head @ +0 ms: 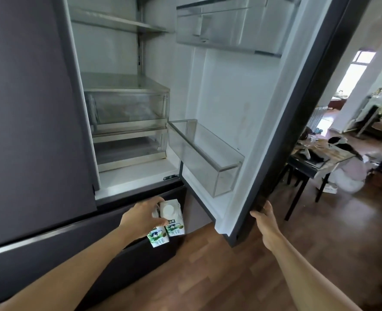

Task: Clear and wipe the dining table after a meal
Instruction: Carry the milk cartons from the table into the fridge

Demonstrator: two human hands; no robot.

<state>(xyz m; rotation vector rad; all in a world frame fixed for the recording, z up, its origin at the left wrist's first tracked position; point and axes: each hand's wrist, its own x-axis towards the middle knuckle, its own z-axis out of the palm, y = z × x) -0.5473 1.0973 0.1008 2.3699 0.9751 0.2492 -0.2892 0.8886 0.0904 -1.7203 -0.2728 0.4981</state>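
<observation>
Big dark fridge (122,108) stands open, glass shelves and clear drawers on show. Its right door (264,108) is swung wide, with a clear door bin (208,158) low on it. Far right, the worktop (306,167) is cluttered. Two milk cartons (170,221) hang below the open compartment, the left grip (138,217) curled round both tops. The right grip (267,223) clasps the door's outer edge near its bottom corner.

Two milk cartons (172,215), two door bins (205,158), two drawers (127,106).
</observation>
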